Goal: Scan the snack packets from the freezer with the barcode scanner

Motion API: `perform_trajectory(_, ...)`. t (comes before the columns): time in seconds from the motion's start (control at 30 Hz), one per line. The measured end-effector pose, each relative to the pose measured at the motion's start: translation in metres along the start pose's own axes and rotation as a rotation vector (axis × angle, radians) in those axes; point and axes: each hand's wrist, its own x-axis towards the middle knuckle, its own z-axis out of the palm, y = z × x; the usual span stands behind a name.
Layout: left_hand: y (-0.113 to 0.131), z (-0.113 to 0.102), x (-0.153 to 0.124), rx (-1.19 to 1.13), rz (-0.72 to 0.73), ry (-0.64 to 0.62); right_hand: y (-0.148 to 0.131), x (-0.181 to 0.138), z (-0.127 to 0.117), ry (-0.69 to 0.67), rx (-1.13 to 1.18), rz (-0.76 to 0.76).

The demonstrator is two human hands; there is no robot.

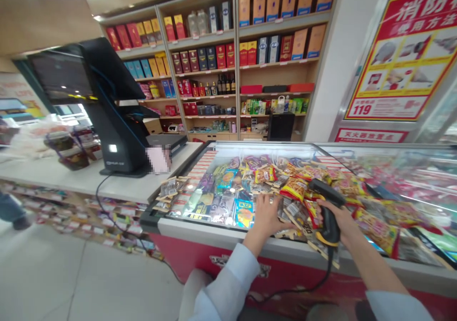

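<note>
My right hand [337, 218] is wrapped round the grip of a black and yellow barcode scanner [330, 206], whose head points up and to the left. Its cable runs down past the freezer's front. Just left of it, my left hand [267, 214] rests with fingers spread on small clear snack packets [294, 211] with dark contents; whether it grips one I cannot tell. Red and yellow snack bags [293, 187] lie in a heap around both hands. All of these sit on the glass lid of a chest freezer [214, 233]. Further packets [170, 187] lie at the lid's left corner.
A black checkout terminal [123, 135] stands on the white counter [124, 187] at left, beside several plastic tubs [71, 156]. Shelves [210, 73] of boxed goods line the back wall. A red poster [396, 64] hangs at right. A person's leg [12, 211] shows at far left.
</note>
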Motion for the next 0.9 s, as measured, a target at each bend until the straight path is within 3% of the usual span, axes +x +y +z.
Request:
perform_trajectory(0.4, -0.004, 0.004, 0.003, -0.024, 0.015, -0.014, 0.006, 0.006, 0.0, 0.046, -0.04, 0.06)
perform_trajectory(0.67, -0.001, -0.005, 0.006, -0.227, -0.042, -0.092, 0.004, 0.001, -0.003, 0.026, -0.006, -0.001)
perform_trajectory(0.9, -0.002, -0.009, 0.006, -0.346, -0.137, 0.079, -0.002, -0.002, 0.007, 0.052, 0.001, 0.009)
